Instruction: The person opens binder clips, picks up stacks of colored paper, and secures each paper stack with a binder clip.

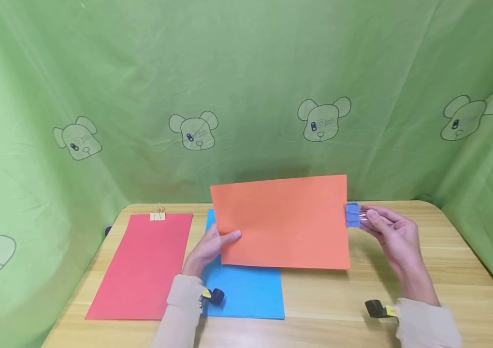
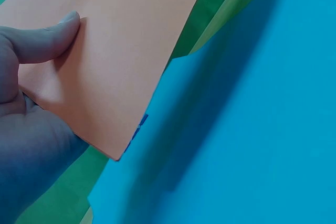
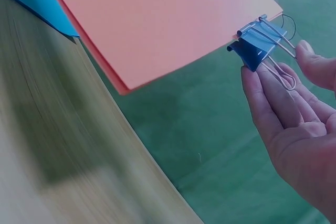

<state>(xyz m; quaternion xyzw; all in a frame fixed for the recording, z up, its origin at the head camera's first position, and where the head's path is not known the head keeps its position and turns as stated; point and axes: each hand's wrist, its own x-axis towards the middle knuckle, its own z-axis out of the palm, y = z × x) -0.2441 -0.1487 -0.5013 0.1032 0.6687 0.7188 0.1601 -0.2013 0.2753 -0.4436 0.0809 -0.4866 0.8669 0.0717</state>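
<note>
My left hand (image 1: 208, 245) grips a stack of orange paper (image 1: 283, 222) by its left end, thumb on the front face and the other fingers hidden behind. The stack is held up sideways over the table, overlapping the blue paper (image 1: 244, 292) in the head view. At its right edge, my right hand (image 1: 396, 237) pinches the wire handles of a blue binder clip (image 3: 255, 43) between thumb and fingers. The clip's mouth is right at the paper edge, near a corner in the right wrist view. Several sheet edges show along the side of the stack there.
Red paper (image 1: 142, 268) lies at the left of the wooden table (image 1: 459, 290), with a pale yellow binder clip (image 1: 157, 216) on its top edge. Behind and beside the table hangs a green curtain (image 1: 255, 58) with bear-head drawings.
</note>
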